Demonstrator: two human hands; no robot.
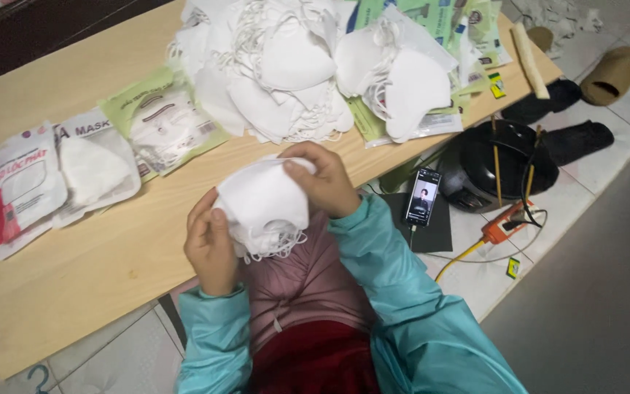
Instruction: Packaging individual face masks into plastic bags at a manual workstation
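Both my hands hold a small stack of white face masks (265, 206) just above the near edge of a low wooden table (111, 255). My left hand (210, 246) grips the stack's left side, thumb on top. My right hand (324, 181) pinches its upper right edge. Elastic loops hang from the bottom of the stack. A big loose pile of white masks (286, 66) lies on the table beyond my hands. To its left lie packed masks in clear and printed bags (89, 164).
More green and white packets (432, 22) lie at the table's far right. On the tiled floor to the right are a phone (422, 197) on a dark pad, a black round appliance (504, 164), an orange plug strip (503, 228), dark slippers (574, 138) and a cardboard tube (610, 73).
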